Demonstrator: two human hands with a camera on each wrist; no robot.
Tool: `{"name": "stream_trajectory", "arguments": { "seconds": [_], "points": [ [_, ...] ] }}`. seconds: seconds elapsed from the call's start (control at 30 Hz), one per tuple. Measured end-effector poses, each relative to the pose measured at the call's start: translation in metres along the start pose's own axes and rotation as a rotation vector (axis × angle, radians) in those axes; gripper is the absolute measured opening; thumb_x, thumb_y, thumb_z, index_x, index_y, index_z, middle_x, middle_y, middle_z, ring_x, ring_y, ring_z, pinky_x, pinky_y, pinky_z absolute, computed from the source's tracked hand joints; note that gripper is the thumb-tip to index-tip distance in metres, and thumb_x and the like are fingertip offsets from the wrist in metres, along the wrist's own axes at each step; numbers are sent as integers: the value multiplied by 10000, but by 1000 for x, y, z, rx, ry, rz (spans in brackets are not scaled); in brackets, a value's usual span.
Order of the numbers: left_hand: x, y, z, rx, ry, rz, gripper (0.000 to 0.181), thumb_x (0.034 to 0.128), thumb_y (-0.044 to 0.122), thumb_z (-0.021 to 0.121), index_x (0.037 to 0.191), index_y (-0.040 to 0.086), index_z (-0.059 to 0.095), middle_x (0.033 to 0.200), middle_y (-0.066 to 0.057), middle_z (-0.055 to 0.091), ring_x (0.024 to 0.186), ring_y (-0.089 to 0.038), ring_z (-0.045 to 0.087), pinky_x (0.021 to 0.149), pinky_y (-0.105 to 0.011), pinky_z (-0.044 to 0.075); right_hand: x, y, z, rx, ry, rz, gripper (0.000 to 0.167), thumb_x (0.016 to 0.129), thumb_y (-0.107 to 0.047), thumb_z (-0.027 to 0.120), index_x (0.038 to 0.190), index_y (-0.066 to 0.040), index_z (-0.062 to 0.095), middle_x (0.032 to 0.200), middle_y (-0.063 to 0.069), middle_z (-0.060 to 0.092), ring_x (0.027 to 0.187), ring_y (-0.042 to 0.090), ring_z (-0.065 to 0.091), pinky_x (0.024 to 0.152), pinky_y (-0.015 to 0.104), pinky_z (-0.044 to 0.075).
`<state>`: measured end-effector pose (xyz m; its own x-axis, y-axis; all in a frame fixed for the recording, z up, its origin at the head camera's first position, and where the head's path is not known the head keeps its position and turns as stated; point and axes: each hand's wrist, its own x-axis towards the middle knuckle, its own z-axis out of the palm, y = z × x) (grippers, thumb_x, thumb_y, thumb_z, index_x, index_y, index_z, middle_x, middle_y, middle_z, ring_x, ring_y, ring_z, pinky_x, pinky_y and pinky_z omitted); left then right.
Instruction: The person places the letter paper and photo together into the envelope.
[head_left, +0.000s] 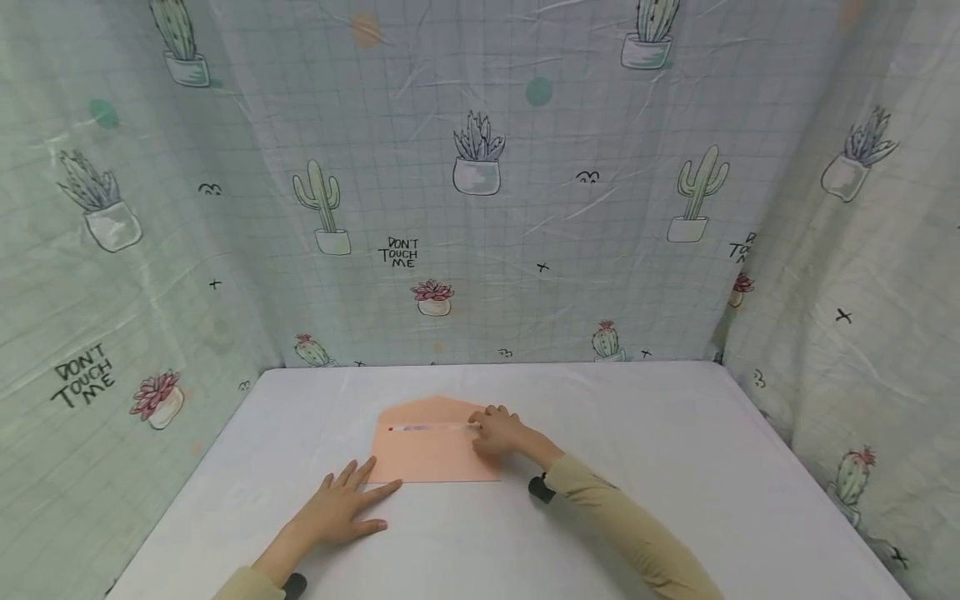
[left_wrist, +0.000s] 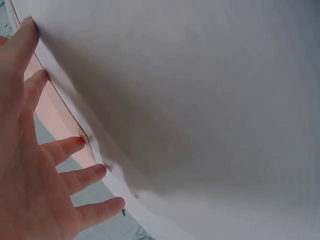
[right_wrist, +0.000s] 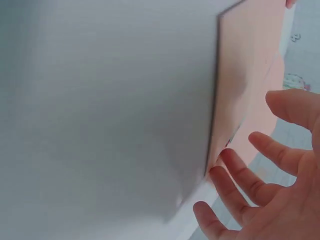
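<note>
A peach envelope (head_left: 431, 458) lies flat on the white table with its pointed flap (head_left: 437, 408) unfolded toward the back. Along its mouth shows a thin pale strip (head_left: 420, 428) with a red end at the left; the rest of whatever it belongs to is hidden inside. My left hand (head_left: 339, 507) rests with spread fingers at the envelope's lower left corner, some fingertips on its edge. At the envelope's right side, my right hand (head_left: 498, 433) reaches over the mouth near the strip's right end. Its fingers (right_wrist: 232, 187) are apart and loosely bent, with fingertips touching the envelope.
The white table (head_left: 637, 433) extends around the envelope on all sides. A curtain (head_left: 480, 225) printed with cacti hangs behind it and along both sides. Dark wrist straps (head_left: 542, 489) sit below the sleeves.
</note>
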<state>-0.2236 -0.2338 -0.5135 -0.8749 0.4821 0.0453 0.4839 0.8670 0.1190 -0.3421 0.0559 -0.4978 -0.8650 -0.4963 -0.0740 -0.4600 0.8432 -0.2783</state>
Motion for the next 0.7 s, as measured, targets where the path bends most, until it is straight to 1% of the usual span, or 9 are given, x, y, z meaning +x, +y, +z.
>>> {"name": "stream_trajectory", "arguments": {
  "seconds": [0.13, 0.27, 0.43, 0.53, 0.6, 0.7],
  "points": [
    [-1, 1, 0, -4, 8, -1, 575, 810, 567, 498, 1328, 339, 399, 1414, -221, 306, 1233, -521, 300, 880, -709, 261, -16, 12, -1, 55, 33, -6, 373, 867, -279, 539, 1216, -154, 497, 1185, 131, 491, 1079, 314, 440, 834, 496, 386],
    [0, 5, -3, -18, 14, -9, 575, 825, 526, 509, 1337, 292, 396, 1402, -211, 334, 1232, -513, 308, 884, -702, 267, -34, 20, -5, 134, 61, -48, 359, 863, -245, 544, 1193, -109, 510, 1110, 141, 532, 1006, 307, 471, 787, 496, 398],
    [1, 11, -8, -76, -26, -75, 551, 839, 457, 534, 1329, 233, 420, 1397, -191, 357, 1226, -502, 329, 891, -695, 269, -51, 30, -7, 175, 91, -94, 359, 860, -220, 549, 1178, -57, 521, 1056, 144, 571, 962, 294, 504, 784, 461, 419],
    [2, 15, -12, -107, -43, -116, 533, 850, 424, 535, 1324, 203, 432, 1395, -175, 371, 1234, -494, 324, 911, -690, 254, -60, 37, -8, 200, 108, -116, 361, 861, -207, 553, 1175, -32, 520, 1061, 159, 575, 975, 298, 514, 811, 451, 423],
    [2, 18, -14, -111, -25, -119, 510, 864, 390, 531, 1322, 186, 437, 1383, -165, 393, 1234, -487, 333, 919, -683, 256, -66, 42, -8, 220, 122, -134, 361, 862, -194, 554, 1177, -22, 514, 1059, 163, 575, 976, 298, 514, 812, 452, 419],
    [5, 26, -19, -116, 25, -100, 468, 894, 331, 506, 1325, 162, 433, 1375, -151, 410, 1239, -464, 345, 934, -660, 270, -76, 47, -10, 243, 150, -141, 365, 868, -185, 547, 1190, -18, 504, 1070, 160, 575, 997, 301, 513, 824, 449, 418]
  ]
}}
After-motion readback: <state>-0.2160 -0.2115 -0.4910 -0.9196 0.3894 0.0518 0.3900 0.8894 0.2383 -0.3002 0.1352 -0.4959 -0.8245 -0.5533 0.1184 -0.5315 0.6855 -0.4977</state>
